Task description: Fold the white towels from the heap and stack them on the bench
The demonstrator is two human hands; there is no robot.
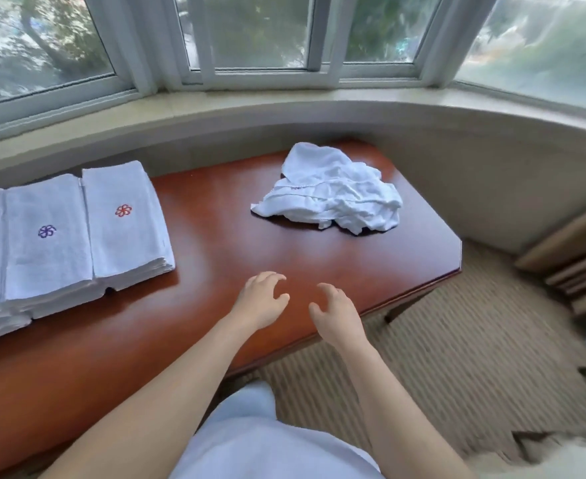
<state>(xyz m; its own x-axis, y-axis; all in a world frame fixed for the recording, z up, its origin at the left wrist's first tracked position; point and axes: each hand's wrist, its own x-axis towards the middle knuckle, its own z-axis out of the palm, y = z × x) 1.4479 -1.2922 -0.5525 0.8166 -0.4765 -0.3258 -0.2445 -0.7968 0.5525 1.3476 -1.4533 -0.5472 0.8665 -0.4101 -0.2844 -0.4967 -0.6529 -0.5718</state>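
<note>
Red-brown counter (215, 243) under windows, crumpled towel heap (329, 191) far right, folded towel stacks (77, 233) left, left hand (260, 299) and right hand (334, 311) loosely curled, holding nothing

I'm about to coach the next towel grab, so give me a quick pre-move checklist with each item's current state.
1. Left hand holds nothing: ok.
2. Right hand holds nothing: ok.
3. Unfolded towels remain in the heap at the far end of the bench: ok.
4. Bare bench surface between hands and heap for folding: ok.
5. Folded stacks sit squarely on the bench, left of the hands: ok.
6. Number of towels left in the heap: cannot tell.
</note>
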